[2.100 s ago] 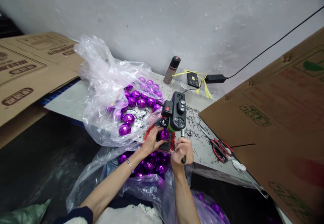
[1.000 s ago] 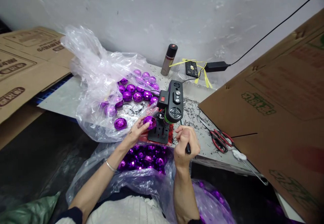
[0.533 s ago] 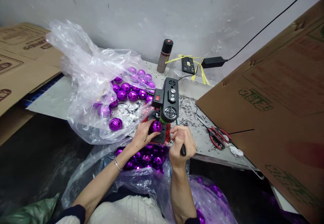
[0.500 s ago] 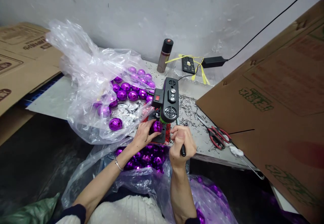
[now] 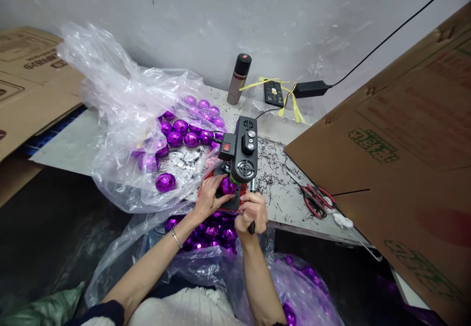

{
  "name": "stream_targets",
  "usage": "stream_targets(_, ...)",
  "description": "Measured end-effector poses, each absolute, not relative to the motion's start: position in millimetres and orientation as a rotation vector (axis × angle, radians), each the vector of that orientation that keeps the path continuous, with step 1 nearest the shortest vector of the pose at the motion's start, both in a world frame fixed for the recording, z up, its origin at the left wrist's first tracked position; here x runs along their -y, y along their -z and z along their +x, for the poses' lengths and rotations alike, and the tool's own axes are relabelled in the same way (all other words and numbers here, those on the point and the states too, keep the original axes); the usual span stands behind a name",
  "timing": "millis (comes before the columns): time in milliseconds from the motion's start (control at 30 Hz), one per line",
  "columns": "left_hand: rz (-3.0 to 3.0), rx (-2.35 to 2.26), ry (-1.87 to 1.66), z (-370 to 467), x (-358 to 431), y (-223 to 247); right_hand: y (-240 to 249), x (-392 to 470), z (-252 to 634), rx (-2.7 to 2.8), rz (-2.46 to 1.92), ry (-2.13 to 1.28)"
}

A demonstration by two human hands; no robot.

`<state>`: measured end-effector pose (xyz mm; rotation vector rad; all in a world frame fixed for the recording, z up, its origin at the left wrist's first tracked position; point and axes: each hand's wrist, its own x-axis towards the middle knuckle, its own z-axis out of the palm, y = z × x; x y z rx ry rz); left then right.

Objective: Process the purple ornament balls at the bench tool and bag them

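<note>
My left hand point(image 5: 210, 197) grips a shiny purple faceted ball point(image 5: 228, 185) between thumb and fingers. The ball sits under the head of a small black bench press point(image 5: 246, 149) with a red switch and round vents. My right hand point(image 5: 252, 213) is closed around the press's lever handle point(image 5: 251, 228), just right of the ball. Where the ball meets the press is partly hidden by the head. The press base rests on a red mat point(image 5: 243, 192). One more purple ball point(image 5: 165, 182) lies alone to the left.
Several purple balls point(image 5: 191, 139) lie under a clear plastic bag point(image 5: 125, 100). Another open bag of balls point(image 5: 211, 235) hangs at the table's front edge. Scissors point(image 5: 317, 199), a spray can point(image 5: 239, 79), a phone point(image 5: 273, 93) and a cardboard box point(image 5: 397, 178) stand around.
My right hand has moved left and slightly down with the lever handle. The press head appears slightly lower over the ball. My left hand still holds the ball there.
</note>
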<state>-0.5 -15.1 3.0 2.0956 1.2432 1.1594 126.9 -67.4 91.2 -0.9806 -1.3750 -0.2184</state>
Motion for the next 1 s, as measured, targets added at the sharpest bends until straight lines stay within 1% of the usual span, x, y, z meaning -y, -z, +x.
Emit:
stream_targets(233,2.037,-1.245,-1.088,-0.8,14.4,-3.8,-79.1,62.5,123.8,1.319,-1.005,0.273)
stream_targets(700,2.054,-1.175,-1.181,1.7,10.2,-1.5,-69.8,58.0,121.9,1.354,-0.949,0.289)
stream_targets(767,2.037,-1.183,-1.158,2.4,7.9,-2.9,-77.9,60.4,121.8,1.340,-0.976,0.275)
stream_targets(867,2.002,-1.162,-1.136,2.3,8.8,-6.9,-104.6,66.3,123.1,1.285,-1.058,0.157)
stream_targets(1000,2.000,-1.052,-1.103,-10.7,33.8,-17.6,-139.6,73.0,126.8,1.284,-1.153,0.019)
